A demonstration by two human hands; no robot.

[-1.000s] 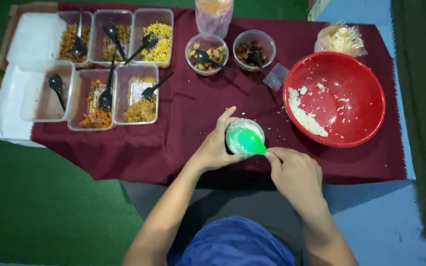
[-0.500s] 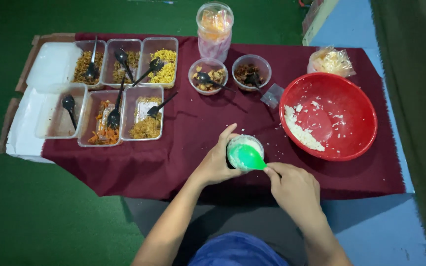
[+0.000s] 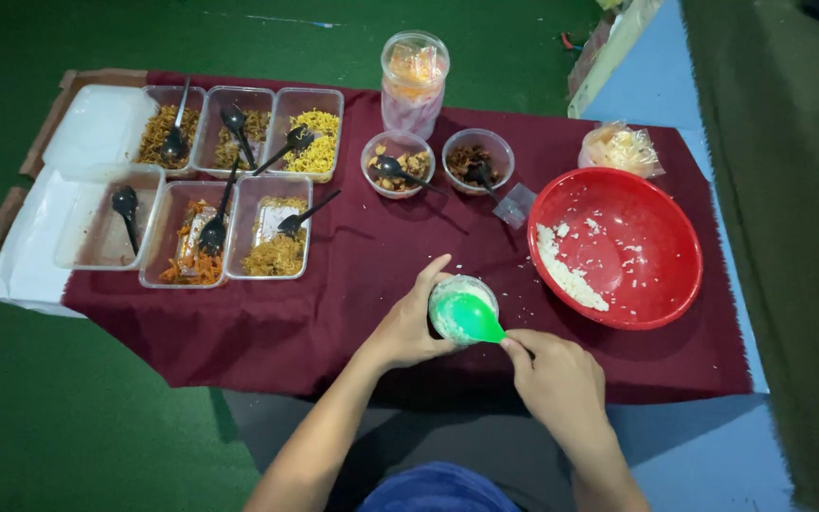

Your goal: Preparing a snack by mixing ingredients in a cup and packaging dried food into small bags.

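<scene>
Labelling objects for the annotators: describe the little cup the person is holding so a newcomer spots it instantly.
Start at the big red bowl on the right of the maroon cloth. Just left of it, near the cloth's front edge, the left hand wraps a small round cup filled with white rice. It is the only container with a bright green spoon pressed into it; the others hold black spoons.

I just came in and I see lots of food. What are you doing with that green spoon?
The left hand steadies a small round cup of white rice on the dark red cloth. The right hand presses a green spoon into it. A red bowl with leftover rice sits beside it.
</scene>
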